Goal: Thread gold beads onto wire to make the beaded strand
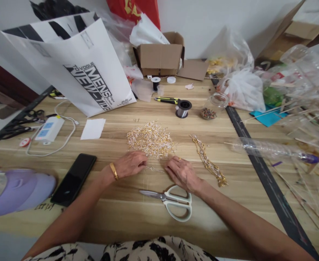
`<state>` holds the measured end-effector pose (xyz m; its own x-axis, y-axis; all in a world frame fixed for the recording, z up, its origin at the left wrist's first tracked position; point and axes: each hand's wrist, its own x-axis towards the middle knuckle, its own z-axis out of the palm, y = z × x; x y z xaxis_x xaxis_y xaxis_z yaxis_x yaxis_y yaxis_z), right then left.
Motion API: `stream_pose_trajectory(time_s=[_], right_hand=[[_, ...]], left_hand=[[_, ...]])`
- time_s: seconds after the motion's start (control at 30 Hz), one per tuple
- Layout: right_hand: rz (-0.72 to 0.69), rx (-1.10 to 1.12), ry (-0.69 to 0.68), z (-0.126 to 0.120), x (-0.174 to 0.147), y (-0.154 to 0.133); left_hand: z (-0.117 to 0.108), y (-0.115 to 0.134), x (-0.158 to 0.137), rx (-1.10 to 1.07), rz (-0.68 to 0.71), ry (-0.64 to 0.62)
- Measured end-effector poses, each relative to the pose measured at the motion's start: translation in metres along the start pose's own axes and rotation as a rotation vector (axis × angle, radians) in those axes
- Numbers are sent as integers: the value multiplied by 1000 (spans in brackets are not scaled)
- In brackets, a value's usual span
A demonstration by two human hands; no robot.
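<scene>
A thin beaded chain stretches just above or along the wooden table between my two hands. My left hand, with a gold bracelet at its wrist, pinches the chain's left end. My right hand wears a ring, and its fingers are closed at the right end. Right behind both hands lies a heap of small gold and clear beaded pieces. To the right of my right hand rests a bundle of finished-looking gold chains. White-handled scissors lie below my hands, blades to the left.
A black phone and a purple device are at the left, near a power strip. Behind stand a white paper bag, a wire spool, a jar of beads and a cardboard box. Plastic bottles crowd the right.
</scene>
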<state>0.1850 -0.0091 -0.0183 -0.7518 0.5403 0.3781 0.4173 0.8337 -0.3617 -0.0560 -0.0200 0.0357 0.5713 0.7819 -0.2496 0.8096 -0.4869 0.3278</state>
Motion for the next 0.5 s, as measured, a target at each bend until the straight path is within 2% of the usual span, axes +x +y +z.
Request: stream_pose_trajectory(time_s=[0.3,0.5], right_hand=[[11,-6,-5,-6,2,-4],[9,7,24,-4,1,-3]], left_hand=[[-11,2,-1,-27,-17,14],[-19,7,13,7,-25,81]])
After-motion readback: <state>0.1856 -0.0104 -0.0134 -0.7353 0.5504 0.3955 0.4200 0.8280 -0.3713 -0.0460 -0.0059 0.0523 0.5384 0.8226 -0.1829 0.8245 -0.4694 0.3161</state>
